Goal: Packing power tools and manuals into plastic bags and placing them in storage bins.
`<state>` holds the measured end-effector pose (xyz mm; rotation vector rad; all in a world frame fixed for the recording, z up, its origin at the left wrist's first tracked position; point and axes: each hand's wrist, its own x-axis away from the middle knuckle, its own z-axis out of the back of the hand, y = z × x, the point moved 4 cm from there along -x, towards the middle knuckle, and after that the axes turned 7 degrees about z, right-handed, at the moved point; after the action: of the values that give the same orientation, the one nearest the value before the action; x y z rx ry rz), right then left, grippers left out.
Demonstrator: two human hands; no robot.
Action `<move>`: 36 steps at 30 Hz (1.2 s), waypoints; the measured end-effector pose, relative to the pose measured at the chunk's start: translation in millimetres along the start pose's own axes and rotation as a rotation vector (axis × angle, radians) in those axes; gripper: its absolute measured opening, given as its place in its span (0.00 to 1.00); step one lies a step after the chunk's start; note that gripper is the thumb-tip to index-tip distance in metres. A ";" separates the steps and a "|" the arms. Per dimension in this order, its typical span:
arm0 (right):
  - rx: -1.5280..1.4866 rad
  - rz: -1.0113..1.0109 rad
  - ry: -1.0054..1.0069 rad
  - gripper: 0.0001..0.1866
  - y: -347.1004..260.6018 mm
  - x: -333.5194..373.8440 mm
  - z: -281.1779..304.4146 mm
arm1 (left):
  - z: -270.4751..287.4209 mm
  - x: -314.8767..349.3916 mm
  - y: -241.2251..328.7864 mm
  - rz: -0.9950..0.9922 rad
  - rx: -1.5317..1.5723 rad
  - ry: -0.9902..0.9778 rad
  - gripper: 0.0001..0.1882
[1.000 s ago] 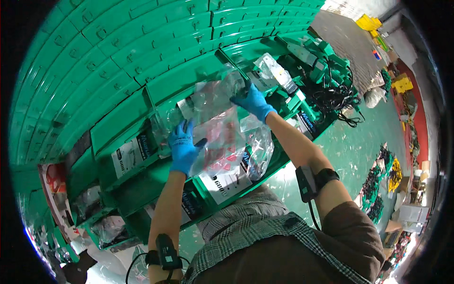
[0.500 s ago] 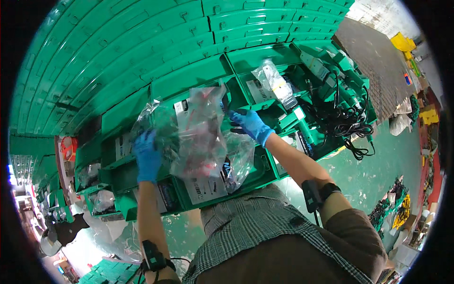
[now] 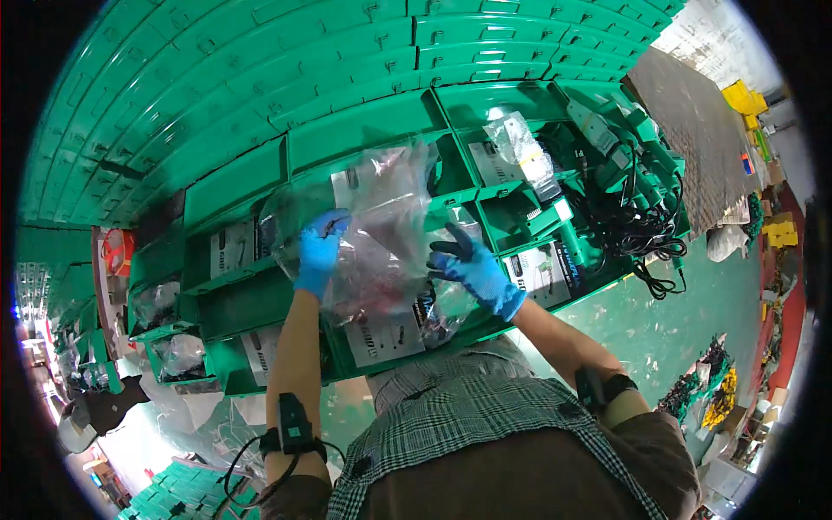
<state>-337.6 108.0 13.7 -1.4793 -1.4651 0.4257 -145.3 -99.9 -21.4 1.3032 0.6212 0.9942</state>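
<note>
A large clear plastic bag (image 3: 386,234) with reddish print lies across the open green cases in front of me. At its left side, my left hand (image 3: 321,251), in a blue glove, has its fingers curled onto the plastic. My right hand (image 3: 477,276), also gloved and dark at the fingertips, is spread just right of the bag and holds nothing. Below that hand sits a smaller clear bag (image 3: 451,316) with dark contents I cannot make out. A white printed sheet (image 3: 381,340) lies partly under the plastic, in the near case.
Closed green cases (image 3: 329,52) are stacked along the far side. To the right are green power tools (image 3: 620,152) with tangled black cords (image 3: 646,238), and a bagged piece (image 3: 527,156) lies on a case. A brown board (image 3: 685,130) stands beyond them.
My left hand has moved right and up over the bag, its fingers now curled onto it. My right hand has come nearer to me, fingers spread. The whole view has shifted slightly.
</note>
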 end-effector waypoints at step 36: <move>0.800 0.428 0.383 0.27 -62.1 32.5 -15.6 | -19.4 55.2 70.7 -0.096 -0.210 0.126 0.05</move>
<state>-353.2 119.1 82.9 -1.1090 -0.5470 0.8204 -153.1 -44.7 51.5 1.0231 0.6506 1.0393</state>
